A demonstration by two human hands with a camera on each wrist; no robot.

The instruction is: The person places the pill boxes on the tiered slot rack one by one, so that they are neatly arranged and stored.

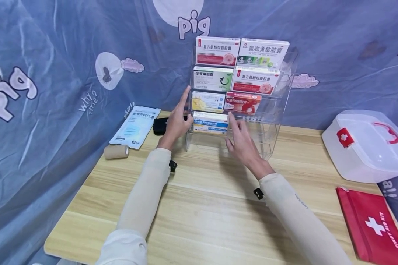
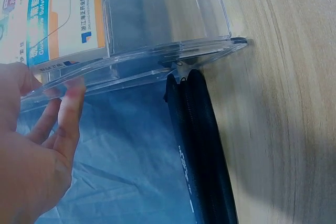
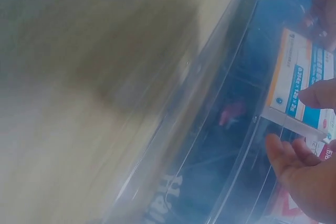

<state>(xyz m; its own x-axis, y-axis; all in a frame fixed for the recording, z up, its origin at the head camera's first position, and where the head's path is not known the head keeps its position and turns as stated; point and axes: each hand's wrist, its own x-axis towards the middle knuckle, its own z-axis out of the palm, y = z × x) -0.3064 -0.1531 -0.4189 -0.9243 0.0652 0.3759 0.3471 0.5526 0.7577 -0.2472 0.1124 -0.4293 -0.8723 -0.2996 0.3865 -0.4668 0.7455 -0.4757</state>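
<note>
A clear acrylic tiered rack (image 1: 275, 121) holds several medicine boxes in rows. In its lowest filled row is a blue-and-white box of capsules (image 1: 210, 123), labelled glucosamine sulfate in the left wrist view. My left hand (image 1: 177, 125) is at the rack's left side, its extended fingers (image 2: 68, 119) along the outside of the side panel and its thumb near the box's left end. At the box's right end is my right hand (image 1: 243, 145), with loosely extended fingers (image 3: 283, 156) beside the end face. The right thumb (image 3: 317, 95) overlaps the box's front in the right wrist view.
Left of the rack lie a black zip case (image 1: 160, 126), a packet of masks (image 1: 135, 127) and a tan bandage roll (image 1: 116, 151). A white first-aid box (image 1: 361, 151) and a red first-aid pouch (image 1: 368, 224) are at the right. A blue patterned cloth (image 1: 146, 44) hangs behind.
</note>
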